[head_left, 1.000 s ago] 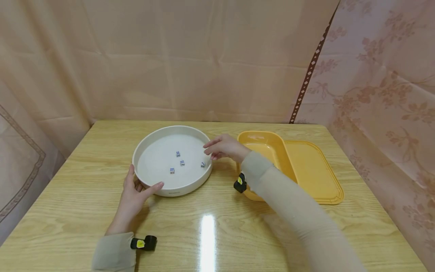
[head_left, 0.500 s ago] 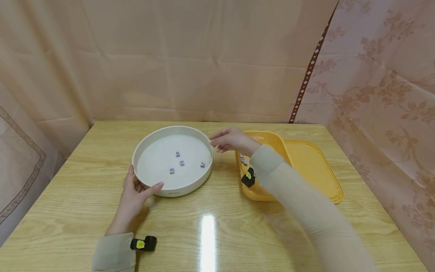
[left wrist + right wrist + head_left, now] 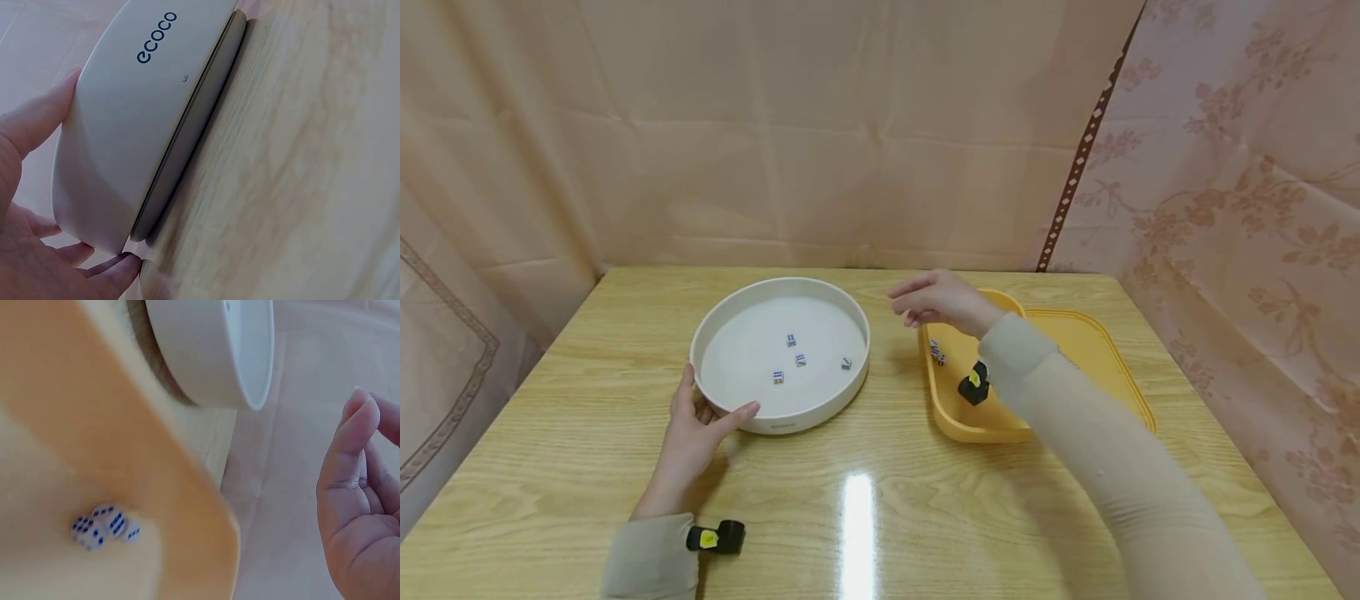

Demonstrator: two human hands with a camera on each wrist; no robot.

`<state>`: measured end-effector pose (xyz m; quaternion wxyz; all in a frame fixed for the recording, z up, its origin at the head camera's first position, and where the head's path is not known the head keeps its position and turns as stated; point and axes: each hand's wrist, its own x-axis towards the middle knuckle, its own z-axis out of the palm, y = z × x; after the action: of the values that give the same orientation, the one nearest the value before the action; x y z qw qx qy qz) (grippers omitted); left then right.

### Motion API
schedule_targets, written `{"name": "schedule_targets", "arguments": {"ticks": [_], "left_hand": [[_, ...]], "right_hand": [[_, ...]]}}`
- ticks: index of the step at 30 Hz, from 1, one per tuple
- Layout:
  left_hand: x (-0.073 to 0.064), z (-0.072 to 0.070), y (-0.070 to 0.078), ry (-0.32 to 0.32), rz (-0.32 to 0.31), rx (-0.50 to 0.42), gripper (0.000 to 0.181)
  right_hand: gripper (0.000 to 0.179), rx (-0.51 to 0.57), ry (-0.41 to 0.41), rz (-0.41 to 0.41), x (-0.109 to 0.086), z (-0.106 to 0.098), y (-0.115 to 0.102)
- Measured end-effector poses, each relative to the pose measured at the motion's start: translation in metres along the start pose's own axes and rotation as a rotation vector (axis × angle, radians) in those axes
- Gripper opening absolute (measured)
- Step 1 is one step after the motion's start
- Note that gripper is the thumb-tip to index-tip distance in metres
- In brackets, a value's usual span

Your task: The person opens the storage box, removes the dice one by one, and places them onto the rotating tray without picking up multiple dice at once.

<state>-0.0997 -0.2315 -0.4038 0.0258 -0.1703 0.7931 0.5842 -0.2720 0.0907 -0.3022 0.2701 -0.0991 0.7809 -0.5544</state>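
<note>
My left hand grips the near left side of a round white tray, thumb at the rim and fingers along the outer wall. In the left wrist view this wall bears the word ecoco, above a thin base. Several white dice with blue pips lie spread inside it. My right hand is over the far left part of a deep orange box. Its thumb and a fingertip meet in the right wrist view; I cannot tell whether they pinch a die. Other dice lie together in the box.
A flat orange lid lies on the wooden table, against the box's right side and partly behind my right sleeve. Beige curtains hang behind the table, with a floral one on the right.
My right hand has drawn away from the tray's right rim, rightward and back, to above the box. The dice in the box have come into view. My left hand and the tray stay put.
</note>
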Motion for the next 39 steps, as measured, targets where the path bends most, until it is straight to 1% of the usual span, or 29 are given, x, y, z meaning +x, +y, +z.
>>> {"name": "schedule_targets", "arguments": {"ticks": [7,15,20,23,27,30,39], "left_hand": [[0.0,0.0,0.0,0.004,-0.003,0.003,0.125],[0.0,0.0,0.001,0.001,-0.009,0.009,0.126],[0.0,0.0,0.002,0.008,-0.01,0.006,0.124],[-0.001,0.0,0.002,0.013,-0.009,0.004,0.123],[-0.001,0.0,0.002,0.01,-0.01,0.003,0.124],[0.0,0.0,0.002,0.006,-0.013,0.006,0.124],[0.001,-0.001,0.002,0.003,-0.009,0.009,0.125]], "right_hand": [[0.039,0.043,0.02,0.028,-0.001,-0.015,0.017],[0.039,0.076,0.002,0.003,-0.003,-0.028,0.038],[0.04,0.091,0.007,0.017,-0.006,-0.035,0.048],[0.038,0.112,0.016,0.036,-0.006,-0.038,0.054],[0.038,0.137,0.008,0.041,-0.004,-0.041,0.062],[0.039,0.147,0.0,0.041,-0.002,-0.042,0.068],[0.042,0.196,0.009,0.084,0.004,-0.044,0.083]]}}
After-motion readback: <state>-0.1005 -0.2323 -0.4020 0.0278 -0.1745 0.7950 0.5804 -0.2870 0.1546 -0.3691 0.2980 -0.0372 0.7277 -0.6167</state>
